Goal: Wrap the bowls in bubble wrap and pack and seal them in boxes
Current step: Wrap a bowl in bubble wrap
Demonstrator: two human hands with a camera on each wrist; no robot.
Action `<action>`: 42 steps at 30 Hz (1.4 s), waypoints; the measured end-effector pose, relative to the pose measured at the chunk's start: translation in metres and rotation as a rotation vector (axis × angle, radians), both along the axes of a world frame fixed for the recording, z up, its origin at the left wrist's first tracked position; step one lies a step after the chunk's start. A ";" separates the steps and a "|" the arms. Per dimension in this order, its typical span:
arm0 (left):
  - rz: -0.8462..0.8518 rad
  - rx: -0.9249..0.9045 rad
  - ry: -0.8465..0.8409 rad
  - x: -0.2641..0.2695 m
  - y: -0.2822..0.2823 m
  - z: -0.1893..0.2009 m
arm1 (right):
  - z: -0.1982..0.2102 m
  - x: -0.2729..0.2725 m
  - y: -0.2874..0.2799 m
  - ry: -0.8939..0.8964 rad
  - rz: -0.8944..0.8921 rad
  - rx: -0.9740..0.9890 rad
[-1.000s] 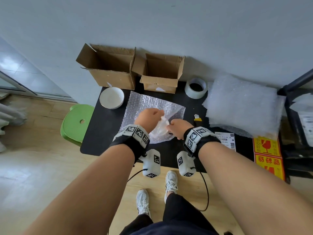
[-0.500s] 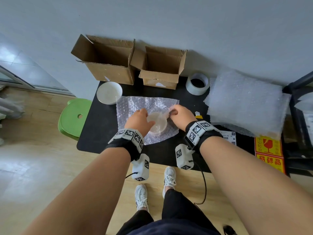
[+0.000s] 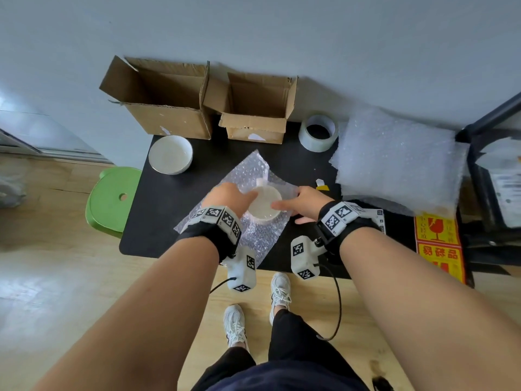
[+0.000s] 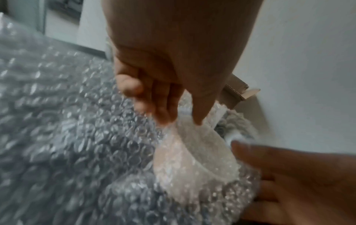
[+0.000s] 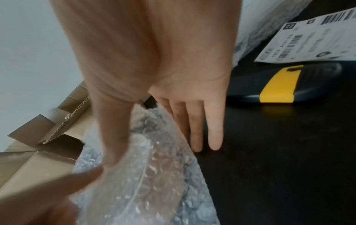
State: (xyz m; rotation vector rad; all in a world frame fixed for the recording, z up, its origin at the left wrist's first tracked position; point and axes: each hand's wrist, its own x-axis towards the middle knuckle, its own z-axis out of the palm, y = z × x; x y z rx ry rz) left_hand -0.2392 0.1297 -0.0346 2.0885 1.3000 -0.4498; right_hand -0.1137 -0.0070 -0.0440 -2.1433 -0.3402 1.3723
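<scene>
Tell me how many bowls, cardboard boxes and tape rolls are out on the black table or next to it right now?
Bowls: 2, a bare white bowl and a bowl on the bubble wrap sheet
Cardboard boxes: 2, the larger open box and the smaller open box
Tape rolls: 1, the clear tape roll
Total: 5

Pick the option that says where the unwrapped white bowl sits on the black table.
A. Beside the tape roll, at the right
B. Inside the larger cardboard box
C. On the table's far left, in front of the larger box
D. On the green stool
C: the unwrapped white bowl rests on the black table, directly before the larger box.
</scene>
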 end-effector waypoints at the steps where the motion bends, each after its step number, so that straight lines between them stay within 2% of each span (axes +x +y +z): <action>1: -0.040 0.144 -0.010 0.002 0.003 0.003 | -0.003 -0.001 0.002 0.004 -0.048 0.001; 3: -0.074 0.344 -0.071 0.005 0.010 0.007 | -0.007 -0.001 0.005 0.055 -0.200 0.026; 4: -0.110 0.355 -0.064 0.008 0.016 0.005 | -0.008 0.000 0.005 0.074 -0.261 0.036; 6: -0.122 0.202 -0.025 0.012 0.025 0.001 | -0.009 0.001 0.006 0.103 -0.300 0.038; 8: -0.023 -0.021 -0.056 0.017 0.032 -0.004 | -0.008 0.003 0.005 0.133 -0.285 0.013; 10: 0.020 -0.081 -0.142 0.019 0.034 -0.007 | -0.006 0.004 0.007 0.153 -0.300 0.033; 16: -0.020 -0.040 -0.314 0.023 0.033 0.003 | 0.001 0.013 0.012 -0.164 -0.236 0.043; 22: -0.014 -0.082 -0.410 0.033 0.035 0.024 | 0.024 0.029 0.019 -0.227 -0.288 0.104; 27: -0.049 -0.092 -0.463 0.036 0.035 0.039 | 0.036 0.034 0.023 -0.390 -0.212 0.077; 35: -0.116 -0.072 -0.533 0.039 0.032 0.061 | 0.048 0.038 0.020 -0.497 -0.276 0.147; 42: 0.048 -0.242 -0.556 0.048 0.033 0.091 | 0.079 0.043 0.021 -0.574 -0.310 0.236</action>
